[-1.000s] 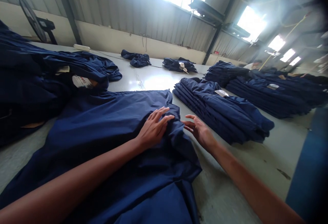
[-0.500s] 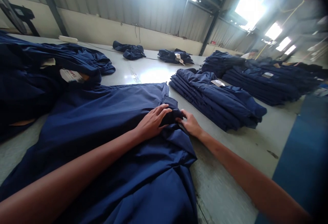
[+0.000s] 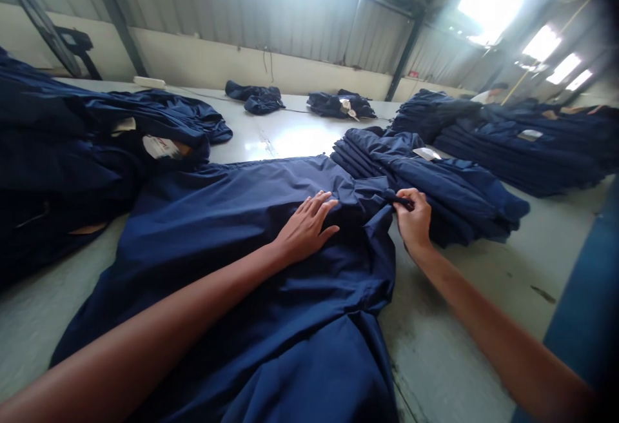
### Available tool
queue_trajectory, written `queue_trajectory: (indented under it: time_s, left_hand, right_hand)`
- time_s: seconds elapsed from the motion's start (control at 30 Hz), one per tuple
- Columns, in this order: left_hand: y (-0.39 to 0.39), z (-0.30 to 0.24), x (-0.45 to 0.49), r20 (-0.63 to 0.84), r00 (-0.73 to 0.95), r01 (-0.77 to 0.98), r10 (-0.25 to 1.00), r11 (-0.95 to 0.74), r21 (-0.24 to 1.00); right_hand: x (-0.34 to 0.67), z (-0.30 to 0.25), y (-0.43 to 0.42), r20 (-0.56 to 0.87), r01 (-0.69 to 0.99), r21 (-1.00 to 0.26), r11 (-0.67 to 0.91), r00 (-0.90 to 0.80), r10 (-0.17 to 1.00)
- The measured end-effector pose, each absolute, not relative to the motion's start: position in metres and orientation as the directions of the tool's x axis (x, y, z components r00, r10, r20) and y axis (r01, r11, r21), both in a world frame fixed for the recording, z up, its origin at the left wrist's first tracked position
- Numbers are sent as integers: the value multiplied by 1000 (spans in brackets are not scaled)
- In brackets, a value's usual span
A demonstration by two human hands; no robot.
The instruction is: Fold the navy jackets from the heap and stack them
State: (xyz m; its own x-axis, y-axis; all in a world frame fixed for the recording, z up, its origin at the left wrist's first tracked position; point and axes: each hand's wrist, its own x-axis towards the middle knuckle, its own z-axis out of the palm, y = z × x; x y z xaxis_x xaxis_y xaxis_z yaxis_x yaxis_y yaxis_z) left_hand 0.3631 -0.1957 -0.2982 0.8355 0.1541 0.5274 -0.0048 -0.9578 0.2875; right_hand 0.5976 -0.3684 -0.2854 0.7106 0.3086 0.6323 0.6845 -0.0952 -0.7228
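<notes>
A navy blue garment [image 3: 271, 307] lies spread over the table in front of me, creased toward its right side. My left hand [image 3: 309, 226] rests flat on its upper part, fingers stretched out and a little apart. At the garment's right edge, my right hand [image 3: 413, 216] pinches a narrow piece of its cloth, possibly the collar or a band, and pulls it taut to the right. Just beyond that hand sits a stack of folded navy garments [image 3: 430, 181] with a white tag on top.
Heaped navy garments [image 3: 62, 171] with tags crowd the left side of the table [image 3: 435, 313]. Two small bundles [image 3: 256, 96] lie toward the back, by the wall. Further stacks [image 3: 527, 146] stand at the right, where a person [image 3: 491, 94] shows far off. A fan [image 3: 46, 29] stands at back left.
My right hand has moved right, drawing the garment's edge outward with it. My left hand has stayed flat on the cloth. The view has shifted slightly, so the surroundings sit further right.
</notes>
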Motion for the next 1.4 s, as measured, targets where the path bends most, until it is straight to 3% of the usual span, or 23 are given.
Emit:
queue_trajectory:
  time_s: [0.07,0.1,0.2,0.27,0.33,0.43,0.5,0.6,0.7,0.83,1.07,1.33,1.4]
  left_hand:
    - [-196,-297,362,536,829,-5,161,-955,295]
    - [-197,-297,361,541,826,-9,160,-955,297]
    - [-196,-296,361,546,824,-24,149,-955,297]
    - [-196,-297,362,526,839,-26,137,-957,290]
    - [-195,-299,364,485,865,-11,130,-961,277]
    - [-195,-301,365,443,886,20,137,-966,257]
    - [-194,-301,365,446,885,21,133,-968,248]
    - [-194,-301,364,451,885,7,116,-971,237]
    - [-194,-301,364,452,885,2,113,-971,240]
    - [-195,-300,363,460,879,2,126,-965,261]
    - [-195,-301,362,469,873,5,134,-964,267]
    - [-194,-304,362,486,864,1,134,-965,264]
    - [-194,-304,363,493,860,-5,132,-964,266]
  right_hand:
    - [595,-281,-371,695,766,-638,-83,619,365]
    - [590,-279,-371,680,782,-622,-40,565,467]
    - [568,-272,-372,426,736,-670,100,271,863]
    - [557,-271,-372,304,665,-735,129,154,940]
    - [554,-275,-370,363,626,-770,125,269,892]
    - [564,-290,-364,483,702,-712,13,476,735]
    - [571,-300,-361,449,723,-686,-85,512,732]
    - [572,-307,-356,359,690,-720,-76,464,810]
    - [564,-302,-354,437,717,-696,32,388,811]
    - [559,-290,-357,581,834,-551,31,356,731]
    - [569,-281,-366,783,941,-305,-146,335,524]
    - [581,-271,-373,823,907,-284,-312,397,406]
    - [582,-270,-374,817,905,-319,-282,413,402]
